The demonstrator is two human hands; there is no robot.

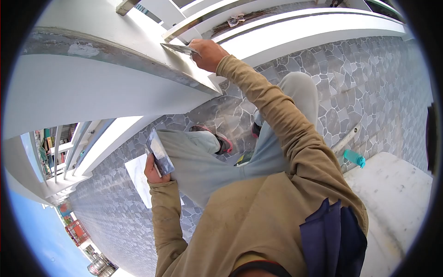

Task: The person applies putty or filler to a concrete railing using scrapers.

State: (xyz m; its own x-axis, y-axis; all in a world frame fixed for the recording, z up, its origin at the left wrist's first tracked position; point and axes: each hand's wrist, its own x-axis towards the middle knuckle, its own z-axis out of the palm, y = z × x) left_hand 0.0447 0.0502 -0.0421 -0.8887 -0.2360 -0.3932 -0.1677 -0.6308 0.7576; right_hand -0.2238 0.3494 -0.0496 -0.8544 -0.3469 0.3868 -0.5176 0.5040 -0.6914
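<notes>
My right hand (210, 54) is closed on a flat metal scraper (181, 48), whose thin blade touches or nearly touches the white ledge (152, 41) by the railing. Lower on the left, my left hand (154, 171) grips a flat board (161, 152) with whitish material on its face. The board is tilted beside my knee. Beneath that hand a white sheet (137, 177) lies on the stone-patterned floor.
A grey, rough-edged beam (115, 56) crosses the upper left. A turquoise bottle (354, 158) and a long pale bar (346, 138) are at the right, beside a white slab (397, 194). White railings (198, 18) run along the top.
</notes>
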